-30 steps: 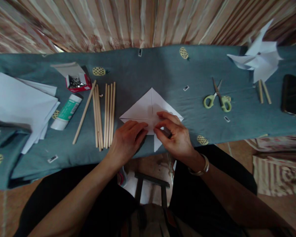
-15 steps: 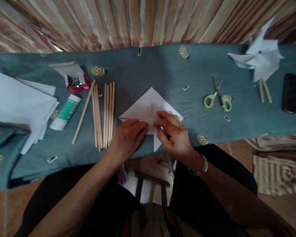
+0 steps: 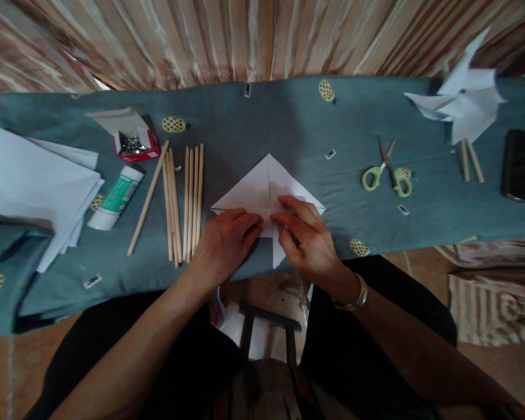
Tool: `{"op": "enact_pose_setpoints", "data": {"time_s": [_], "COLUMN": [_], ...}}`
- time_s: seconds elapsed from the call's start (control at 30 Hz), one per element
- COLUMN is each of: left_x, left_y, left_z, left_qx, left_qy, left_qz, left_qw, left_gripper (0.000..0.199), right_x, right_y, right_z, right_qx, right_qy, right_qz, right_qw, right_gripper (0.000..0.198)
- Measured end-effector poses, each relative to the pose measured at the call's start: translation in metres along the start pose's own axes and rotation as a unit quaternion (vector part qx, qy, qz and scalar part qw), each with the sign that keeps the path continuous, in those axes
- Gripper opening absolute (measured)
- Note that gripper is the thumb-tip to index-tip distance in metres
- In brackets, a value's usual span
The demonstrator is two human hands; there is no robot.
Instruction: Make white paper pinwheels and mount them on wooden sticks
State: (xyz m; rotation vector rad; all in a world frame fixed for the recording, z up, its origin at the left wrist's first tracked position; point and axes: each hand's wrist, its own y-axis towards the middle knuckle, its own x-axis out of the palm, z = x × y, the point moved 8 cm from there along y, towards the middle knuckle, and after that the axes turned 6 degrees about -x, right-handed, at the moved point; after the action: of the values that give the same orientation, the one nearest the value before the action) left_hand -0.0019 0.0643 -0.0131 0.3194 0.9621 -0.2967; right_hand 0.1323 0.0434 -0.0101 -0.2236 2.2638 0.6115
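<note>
Paper [image 3: 249, 186], white and folded, lies on the cloth-covered table [image 3: 301, 119] in the head view, right in front of you, its point aimed away and a narrow flap [image 3: 279, 255] jutting towards your lap. Your left hand [image 3: 225, 242] rests on its near left side with the fingers bent, probably to steady the sheet; whether thumb and fingers pinch it, you cannot tell from here. Your right hand [image 3: 311, 238] is loosely parted, thumb away from the fingers, two fingertips on the paper by the central crease and nothing clearly gripped. That light touch seems to keep the fold flat without wrinkling it.

To your left, sticks [image 3: 195, 204], a tube [image 3: 119, 195], an open box [image 3: 140, 153] of small metal pieces and loose sheets [image 3: 30, 181] sit apart, likely for easy picking. To your right, scissors [image 3: 385, 163] lie partly open, near a paper pinwheel [image 3: 472, 99] and a phone [image 3: 522, 169].
</note>
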Motion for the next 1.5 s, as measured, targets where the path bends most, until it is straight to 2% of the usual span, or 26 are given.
{"op": "enact_pose_setpoints", "data": {"time_s": [0.47, 0.87, 1.03, 1.17, 1.33, 1.5], "left_x": [0.001, 0.003, 0.005, 0.004, -0.002, -0.002], "left_y": [0.002, 0.001, 0.001, 0.000, -0.005, -0.009], "left_z": [0.000, -0.001, -0.001, 0.001, 0.016, 0.027], "left_qx": [-0.006, -0.017, -0.024, -0.004, 0.064, 0.088], "left_qy": [0.016, 0.016, 0.026, 0.019, 0.040, 0.079], "left_qz": [-0.006, -0.021, -0.031, -0.015, 0.032, 0.027], "left_qw": [1.000, 0.999, 0.999, 1.000, 0.997, 0.993], "left_gripper": [0.021, 0.020, 0.021, 0.020, 0.023, 0.024], "right_x": [0.004, 0.007, 0.012, 0.016, 0.020, 0.020], "right_y": [0.001, 0.001, -0.001, -0.003, -0.001, 0.002], "right_z": [-0.001, -0.011, -0.010, -0.008, -0.012, -0.014], "right_qx": [-0.005, -0.068, -0.073, -0.059, -0.072, -0.090], "right_qy": [-0.025, -0.107, -0.118, -0.125, -0.145, -0.155], "right_qz": [-0.018, -0.015, -0.025, -0.037, -0.044, -0.038], "right_qw": [1.000, 0.992, 0.990, 0.990, 0.986, 0.983], "right_gripper": [0.035, 0.032, 0.034, 0.036, 0.035, 0.033]}}
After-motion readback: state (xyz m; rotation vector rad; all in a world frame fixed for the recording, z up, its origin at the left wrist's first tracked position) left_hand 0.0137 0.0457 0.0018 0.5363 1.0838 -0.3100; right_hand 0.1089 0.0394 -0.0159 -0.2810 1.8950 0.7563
